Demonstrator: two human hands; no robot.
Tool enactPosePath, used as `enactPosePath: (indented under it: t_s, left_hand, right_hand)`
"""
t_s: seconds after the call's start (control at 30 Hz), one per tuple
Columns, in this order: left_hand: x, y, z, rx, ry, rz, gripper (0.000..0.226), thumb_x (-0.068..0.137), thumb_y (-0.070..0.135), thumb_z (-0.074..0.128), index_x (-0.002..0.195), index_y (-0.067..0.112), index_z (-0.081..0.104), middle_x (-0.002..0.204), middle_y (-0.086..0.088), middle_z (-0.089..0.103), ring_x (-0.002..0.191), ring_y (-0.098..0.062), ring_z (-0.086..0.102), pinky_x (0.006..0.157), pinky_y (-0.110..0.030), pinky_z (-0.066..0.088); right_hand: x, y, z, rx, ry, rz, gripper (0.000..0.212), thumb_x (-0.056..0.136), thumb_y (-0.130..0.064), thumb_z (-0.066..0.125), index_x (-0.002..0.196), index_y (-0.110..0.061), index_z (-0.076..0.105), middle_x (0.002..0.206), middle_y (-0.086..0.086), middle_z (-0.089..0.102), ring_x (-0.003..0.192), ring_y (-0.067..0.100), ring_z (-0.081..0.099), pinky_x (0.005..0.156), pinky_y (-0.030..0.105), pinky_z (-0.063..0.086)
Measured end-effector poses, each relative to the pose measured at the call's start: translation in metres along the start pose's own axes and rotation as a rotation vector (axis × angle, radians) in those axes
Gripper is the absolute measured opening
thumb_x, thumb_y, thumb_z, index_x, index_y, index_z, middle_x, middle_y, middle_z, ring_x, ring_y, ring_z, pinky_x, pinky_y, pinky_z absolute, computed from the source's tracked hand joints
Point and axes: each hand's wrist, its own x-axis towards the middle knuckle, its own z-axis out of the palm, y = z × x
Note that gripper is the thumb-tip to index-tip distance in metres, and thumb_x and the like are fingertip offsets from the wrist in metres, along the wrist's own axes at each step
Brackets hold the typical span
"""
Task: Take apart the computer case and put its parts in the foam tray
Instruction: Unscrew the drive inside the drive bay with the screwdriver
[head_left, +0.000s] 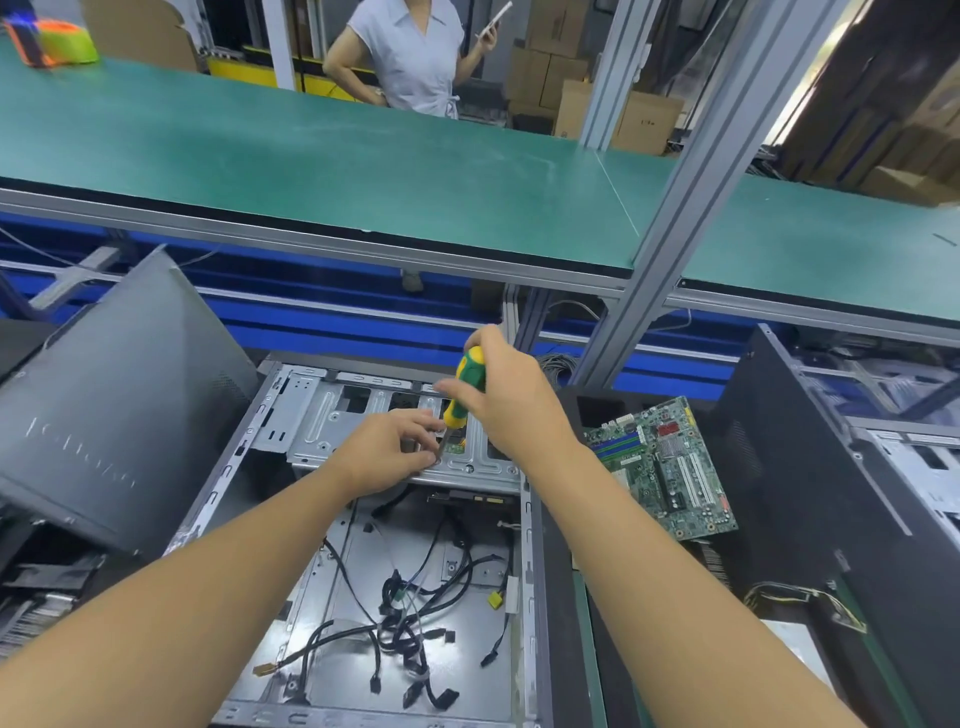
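Head camera looked down on an opened computer case (218, 493) that lay flat on its side directly in front of the person, its inside facing up. The right hand (511, 405) was wrapped round the green and yellow handle of a screwdriver (465, 395), fingers curled tight about it, the tool held nearly upright with its tip down on the metal drive cage (332, 415) at the far end of the case. The left hand (387, 449) sat just beside it, thumb and forefinger closed on the thin shaft near the tip, the other fingers curled under; whether a screw lay beneath them could not be told. A tangle of loose black cables (415, 613) lay on the bare floor of the case, nearer the person. A grey side panel (114, 410) leaned tilted to the left of the case. To the right, a green motherboard (670, 467) lay flat on a dark surface, apart from the case, and a second dark case (810, 467) stood further right. Beyond a green-topped bench (311, 156) another person (410, 57) stood holding a phone (496, 18).
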Motion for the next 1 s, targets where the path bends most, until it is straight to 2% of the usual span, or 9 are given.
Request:
enactPosePath:
  t_s: [0.1,0.23,0.3,0.47,0.67,0.73,0.8,0.9,1.0]
  left_hand:
    - [0.001,0.001,0.0,-0.019,-0.002,-0.024,0.016,0.087,0.011,0.074,0.083,0.026,0.077,0.128,0.016,0.064,0.115,-0.007,0.057,0.089,-0.014,0.043]
    - [0.001,0.001,0.001,0.003,0.014,-0.035,0.02,0.088,0.004,0.068,0.087,0.021,0.079,0.131,0.016,0.062,0.122,-0.001,0.053,0.091,-0.007,0.041]
    - [0.0,0.001,0.001,0.013,0.015,-0.031,0.022,0.088,0.001,0.065,0.087,0.019,0.078,0.132,0.014,0.062,0.122,-0.004,0.055,0.091,-0.008,0.043]
    - [0.001,0.002,0.001,0.039,0.021,-0.032,0.024,0.085,-0.001,0.061,0.088,0.016,0.078,0.13,0.011,0.064,0.114,-0.012,0.059,0.08,0.001,0.04]
    - [-0.001,0.003,0.001,0.04,0.004,-0.035,0.026,0.085,-0.003,0.06,0.088,0.016,0.077,0.131,0.012,0.063,0.102,-0.002,0.056,0.079,0.0,0.041]
    - [-0.001,0.003,0.001,0.033,0.0,-0.032,0.027,0.085,-0.004,0.058,0.09,0.013,0.078,0.132,0.012,0.062,0.109,-0.006,0.058,0.082,-0.003,0.043]
    - [-0.001,0.003,0.001,0.026,0.0,-0.035,0.027,0.085,-0.004,0.058,0.093,0.012,0.078,0.133,0.013,0.062,0.116,-0.008,0.057,0.085,-0.007,0.045]
    - [-0.001,0.002,0.001,0.031,-0.001,-0.028,0.026,0.086,-0.003,0.059,0.096,0.01,0.078,0.134,0.013,0.061,0.113,-0.003,0.056,0.085,-0.007,0.044]
    - [0.0,0.001,0.001,0.046,0.014,-0.016,0.025,0.085,-0.003,0.06,0.095,0.01,0.079,0.132,0.012,0.063,0.122,-0.002,0.053,0.09,-0.004,0.041]
  right_hand:
    - [0.004,-0.012,0.002,-0.197,-0.014,-0.023,0.046,0.089,-0.056,0.065,0.101,-0.019,0.042,0.073,-0.006,0.055,0.064,0.021,0.056,0.057,0.035,0.046]
    - [0.011,-0.018,-0.003,-0.169,-0.073,0.008,0.039,0.094,-0.047,0.065,0.099,-0.016,0.041,0.072,-0.005,0.051,0.062,0.017,0.051,0.054,0.032,0.043]
    - [0.012,-0.021,-0.006,-0.114,-0.131,0.005,0.032,0.096,-0.038,0.065,0.101,-0.015,0.044,0.078,-0.002,0.055,0.067,0.017,0.051,0.057,0.031,0.04]
    - [0.013,-0.03,-0.013,-0.096,-0.265,-0.026,0.02,0.099,-0.023,0.062,0.113,-0.016,0.051,0.101,0.006,0.06,0.086,0.026,0.058,0.073,0.036,0.048]
    - [0.017,-0.033,-0.016,-0.135,-0.323,0.016,0.018,0.098,-0.02,0.06,0.114,-0.02,0.052,0.115,0.005,0.058,0.095,0.025,0.057,0.074,0.033,0.047]
    - [0.018,-0.033,-0.015,-0.14,-0.303,0.035,0.016,0.1,-0.028,0.057,0.112,-0.019,0.051,0.107,0.006,0.06,0.087,0.022,0.057,0.064,0.03,0.042]
    - [0.019,-0.035,-0.013,-0.165,-0.285,0.057,0.025,0.103,-0.041,0.051,0.109,-0.017,0.051,0.094,0.004,0.059,0.08,0.019,0.053,0.056,0.03,0.036]
    - [0.019,-0.036,-0.009,-0.258,-0.245,0.059,0.036,0.105,-0.048,0.04,0.106,-0.013,0.048,0.081,0.004,0.055,0.079,0.025,0.054,0.055,0.034,0.037]
    - [0.018,-0.035,-0.009,-0.38,-0.199,0.052,0.032,0.106,-0.047,0.038,0.102,-0.015,0.043,0.073,0.001,0.05,0.068,0.025,0.052,0.055,0.034,0.039]
